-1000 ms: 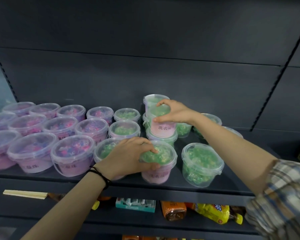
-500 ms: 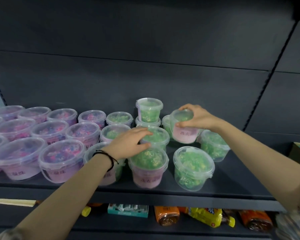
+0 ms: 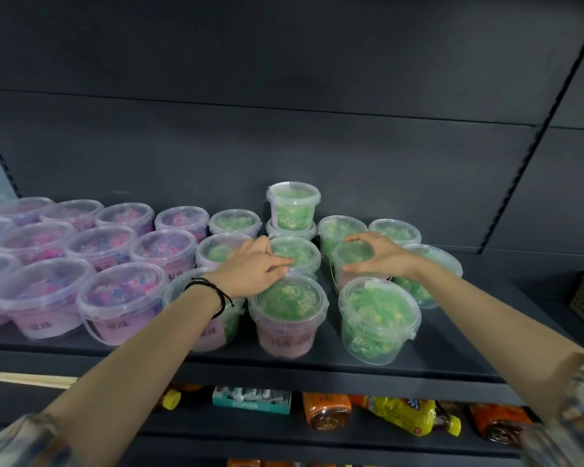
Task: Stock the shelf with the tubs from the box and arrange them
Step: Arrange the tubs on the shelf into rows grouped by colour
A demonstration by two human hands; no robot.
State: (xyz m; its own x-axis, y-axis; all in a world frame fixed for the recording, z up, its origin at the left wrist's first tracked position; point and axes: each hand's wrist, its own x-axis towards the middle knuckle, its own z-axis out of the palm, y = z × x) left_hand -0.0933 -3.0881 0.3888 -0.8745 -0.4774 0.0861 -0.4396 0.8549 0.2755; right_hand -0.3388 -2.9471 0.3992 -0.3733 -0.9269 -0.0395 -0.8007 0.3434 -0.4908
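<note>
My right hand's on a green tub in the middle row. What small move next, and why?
Probably settle the clear-lidded green tub squarely behind the front clear tub of green beads, then let go: your right hand curls round its lid, and it sits beside the neighbouring green tub your left hand rests on.

Pretty dim here, the dark back panel (image 3: 284,129) behind the stacked green tub (image 3: 293,207) soaks up light. Soft light from above leaves a pale sheen on the lids, no harsh glare. The gripped tub (image 3: 354,256) under the right hand (image 3: 381,254), just right of it, looks slightly smeared. Far left of it the purple tubs (image 3: 41,298) go soft. To its right the upright (image 3: 506,203) bows.
</note>
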